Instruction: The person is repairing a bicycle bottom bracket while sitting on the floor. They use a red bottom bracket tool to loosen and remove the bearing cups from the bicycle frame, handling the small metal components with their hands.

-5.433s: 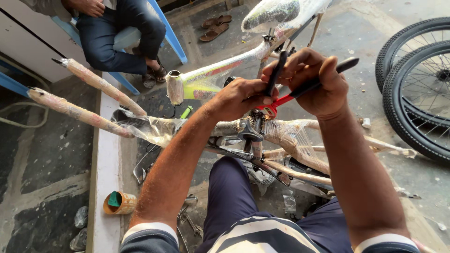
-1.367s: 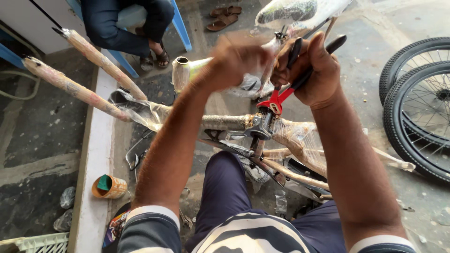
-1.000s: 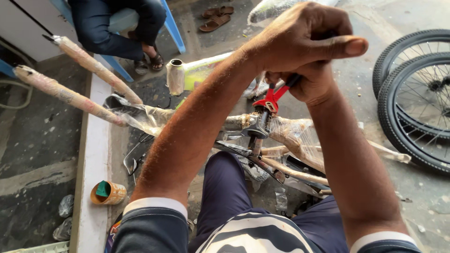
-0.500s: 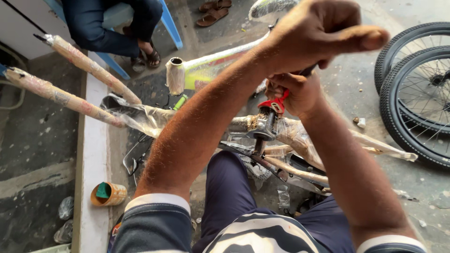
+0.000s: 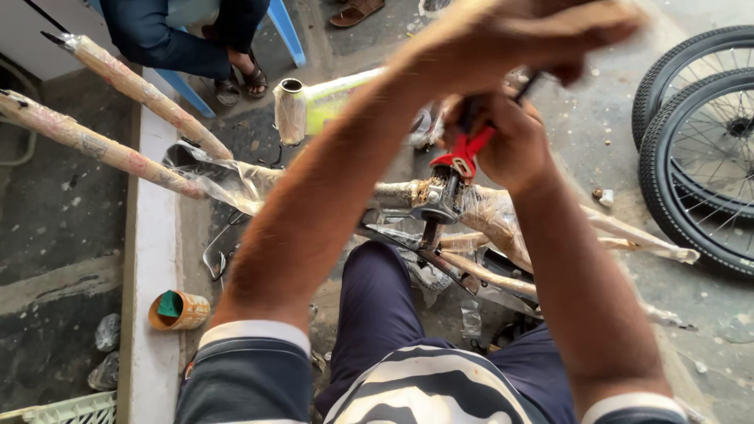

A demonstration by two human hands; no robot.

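Pliers [image 5: 463, 153] slanting head-down toward bike frame [image 5: 393, 192], right hand [image 5: 510, 145] grip clenched round handles, left hand [image 5: 518, 31] blurred, grip unclear

Left hand [image 5: 526, 35] blurred at top centre, forearm raised diagonally. Right hand [image 5: 510, 145] fisted below it, fingers curled tight.
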